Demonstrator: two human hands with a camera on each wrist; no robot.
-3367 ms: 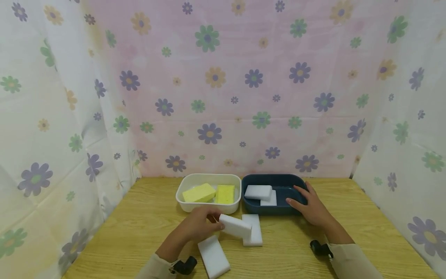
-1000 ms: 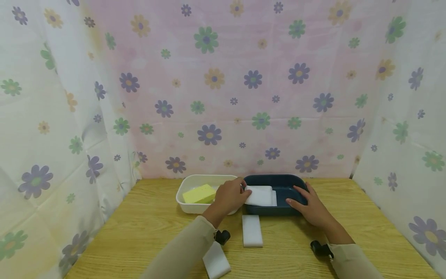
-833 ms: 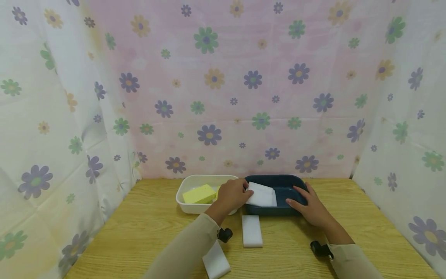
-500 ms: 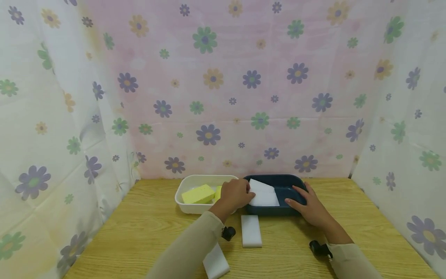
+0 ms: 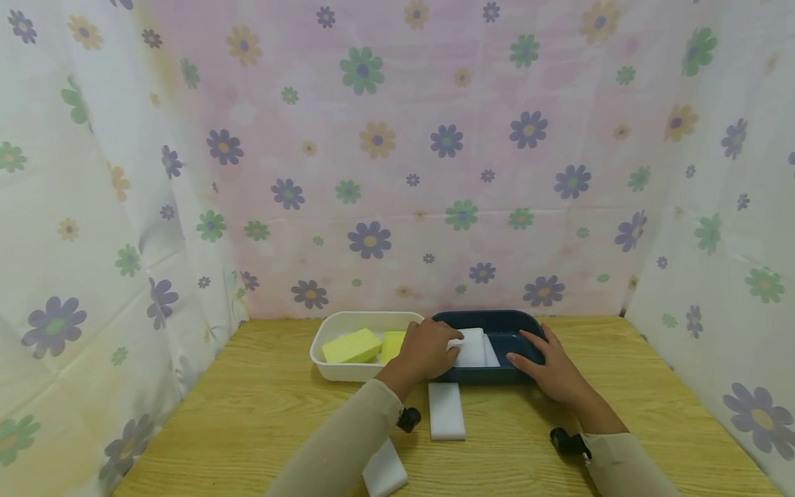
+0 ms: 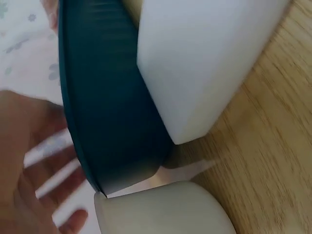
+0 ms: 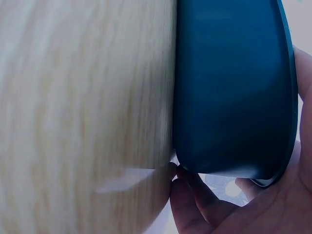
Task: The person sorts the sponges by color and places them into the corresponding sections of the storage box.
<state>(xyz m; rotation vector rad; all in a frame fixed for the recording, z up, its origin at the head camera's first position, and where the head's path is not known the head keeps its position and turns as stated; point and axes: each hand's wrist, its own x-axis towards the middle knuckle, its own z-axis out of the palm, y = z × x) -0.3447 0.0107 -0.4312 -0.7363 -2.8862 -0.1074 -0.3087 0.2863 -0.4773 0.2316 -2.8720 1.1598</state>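
Note:
My left hand [image 5: 425, 352] is over the left end of a dark blue plastic bin [image 5: 491, 376], fingertips right at the white sponges [image 5: 470, 350] stacked inside. In the left wrist view its fingers [image 6: 61, 185] are spread beyond the bin wall, with gaps between them. Another white sponge [image 5: 492, 351] shows from under the stack's right side. My right hand [image 5: 555, 369] holds the bin's right end; the right wrist view has its fingers [image 7: 204, 200] curled about the end wall. One white sponge [image 5: 446, 412] lies flat on the table just before the bin.
A cream bin [image 5: 348, 373] with yellow sponges [image 5: 352, 346] stands against the dark bin's left side. Another white sponge [image 5: 385, 471] lies nearer on the wooden table [image 5: 248, 414], partly behind my left sleeve [image 5: 338, 442]. A flowered curtain [image 5: 397, 172] surrounds the table.
My left hand has carried a white sponge from the table into the dark bin, tilted it there, then laid it down and loosened its fingers. My right hand has stayed on the bin.

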